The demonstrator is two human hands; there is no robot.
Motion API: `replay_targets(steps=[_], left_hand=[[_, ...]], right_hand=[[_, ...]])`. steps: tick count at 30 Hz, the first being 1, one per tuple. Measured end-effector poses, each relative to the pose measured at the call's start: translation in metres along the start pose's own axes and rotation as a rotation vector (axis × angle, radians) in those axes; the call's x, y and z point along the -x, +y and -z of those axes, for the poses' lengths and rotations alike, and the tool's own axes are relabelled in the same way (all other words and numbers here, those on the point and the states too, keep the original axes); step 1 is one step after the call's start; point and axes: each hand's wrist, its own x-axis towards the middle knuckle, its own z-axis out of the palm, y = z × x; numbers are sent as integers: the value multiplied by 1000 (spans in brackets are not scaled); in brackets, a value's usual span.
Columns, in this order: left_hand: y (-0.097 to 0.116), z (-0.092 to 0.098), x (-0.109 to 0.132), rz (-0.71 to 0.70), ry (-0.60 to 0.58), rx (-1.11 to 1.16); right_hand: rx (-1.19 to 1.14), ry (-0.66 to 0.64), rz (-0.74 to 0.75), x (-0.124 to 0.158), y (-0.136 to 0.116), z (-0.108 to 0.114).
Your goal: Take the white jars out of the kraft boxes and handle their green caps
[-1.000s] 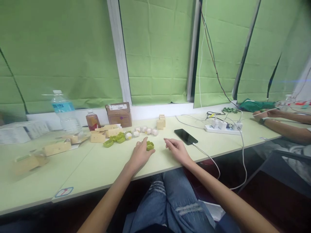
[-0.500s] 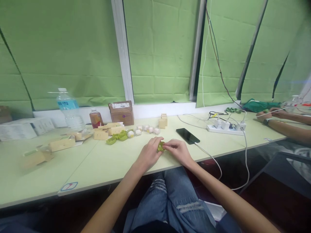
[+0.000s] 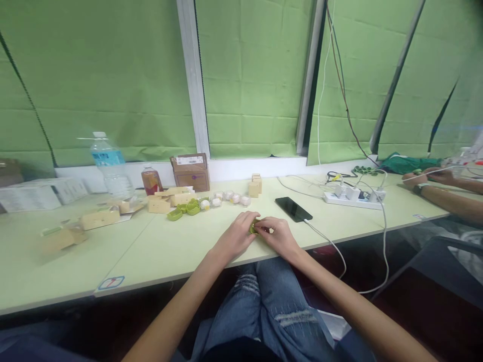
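Near the table's front edge, my left hand (image 3: 237,234) is closed round a small olive-green plastic case (image 3: 252,228), which is mostly covered by fingers. From the other side my right hand (image 3: 279,238) pinches at the same case, its thumb and fingertips on or inside it. Whether a smaller piece sits between those fingertips I cannot tell. Further back on the left lie more green plastic cases (image 3: 187,207), beside a row of small clear-wrapped pale pieces (image 3: 234,199).
A black phone (image 3: 294,208) with a white cable lies to the right, before a power strip (image 3: 352,200). Small tan boxes (image 3: 254,188), a brown carton (image 3: 191,173), a drink bottle (image 3: 151,181) and a large water bottle (image 3: 109,166) stand behind. Another person's hands (image 3: 426,179) work at far right.
My right fingers have shifted further over the green case, covering more of it. The case looks turned and shows less of its face. The whole view has shifted slightly.
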Motion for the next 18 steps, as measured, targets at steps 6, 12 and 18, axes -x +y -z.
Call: replay_targets(steps=[6, 12, 18], left_hand=[[-2, -2, 0, 9, 17, 19], [-1, -2, 0, -8, 1, 39], [0, -1, -1, 15, 6, 62]], right_hand=[[17, 5, 21, 1, 1, 0], [-37, -7, -65, 1, 0, 0], [-118, 22, -170, 0, -2, 1]])
